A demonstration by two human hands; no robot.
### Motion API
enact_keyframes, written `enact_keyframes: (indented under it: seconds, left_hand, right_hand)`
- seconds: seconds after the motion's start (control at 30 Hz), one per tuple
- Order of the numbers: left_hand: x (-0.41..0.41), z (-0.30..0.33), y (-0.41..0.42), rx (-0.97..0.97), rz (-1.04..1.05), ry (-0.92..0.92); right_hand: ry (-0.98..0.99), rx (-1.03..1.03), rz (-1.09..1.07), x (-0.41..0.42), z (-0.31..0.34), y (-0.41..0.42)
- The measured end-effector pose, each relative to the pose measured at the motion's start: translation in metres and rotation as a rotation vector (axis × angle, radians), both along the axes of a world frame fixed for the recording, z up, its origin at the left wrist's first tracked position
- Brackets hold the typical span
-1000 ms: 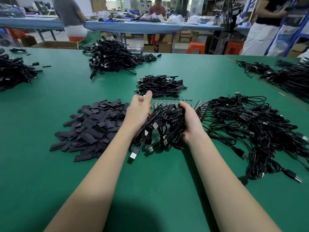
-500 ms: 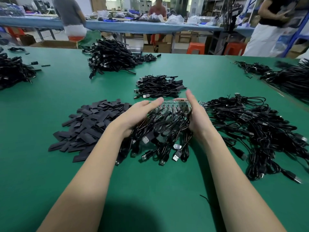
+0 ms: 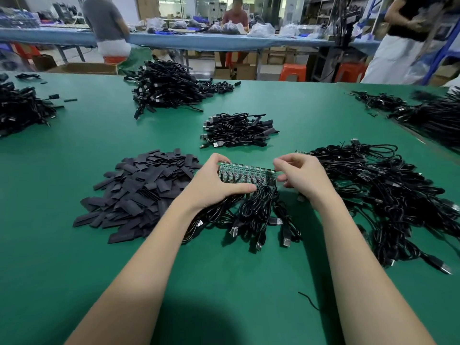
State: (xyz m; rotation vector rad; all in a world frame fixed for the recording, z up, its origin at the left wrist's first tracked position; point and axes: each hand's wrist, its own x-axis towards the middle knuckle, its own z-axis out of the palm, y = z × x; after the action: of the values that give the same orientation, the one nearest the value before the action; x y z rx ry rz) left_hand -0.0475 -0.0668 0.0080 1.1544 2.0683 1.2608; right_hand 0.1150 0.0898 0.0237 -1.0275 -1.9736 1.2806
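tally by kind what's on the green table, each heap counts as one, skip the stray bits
cable heaps: 5
black sleeve heap: 1
wired circuit board strip: 1
total: 7

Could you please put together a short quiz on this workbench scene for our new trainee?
1. True or false: the left hand grips the green circuit board.
2. On which side of the board does the pile of flat black sleeves lie? A left, B right, C on top of it.
3. Fill in: the cables in front of the board lie on a ____ table.
Key: 1 true; 2 A; 3 green.
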Motion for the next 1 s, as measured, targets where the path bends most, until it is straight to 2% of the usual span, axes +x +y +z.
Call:
enact_keyframes:
  seconds: [0.17,0.23,0.3,0.4,0.53,0.6,0.73,1.0]
  left_hand:
    - [-0.004,0.0,0.002,-0.002,0.006,-0.093]
    - [-0.005,0.001,0.001,0.011,-0.007,-0.142]
    - [-0.003,0.006,-0.001,-0.012,-0.025,-0.118]
    - [-0.002,0.019,0.0,-0.04,0.019,0.114]
    - [0.012,0.04,0.026,0.209,0.242,0.483]
    - [0.023,0.046,0.048,0.195,0.263,0.554]
    - [0.036,0.045,0.084,0.118,0.248,0.504]
    - [0.046,0.032,0.102,0.198,0.309,0.358]
  right_hand:
    - [-0.015,-0.041,-0.035,0.003,0.0,0.006]
    - [-0.037,-0.138,0.052,0.007,0.0,0.006]
    - [0.026,-0.258,0.101,0.012,0.004,0.005]
    - [0.194,-0.436,0.133,0.018,0.009,0.006]
    - [0.274,-0.516,0.207,0.018,0.01,0.003]
    - [0.27,-0.524,0.193,0.016,0.011,0.001]
    - [0.304,-0.538,0.164,0.013,0.01,-0.001]
    - [0.392,-0.584,0.176,0.012,0.008,0.0]
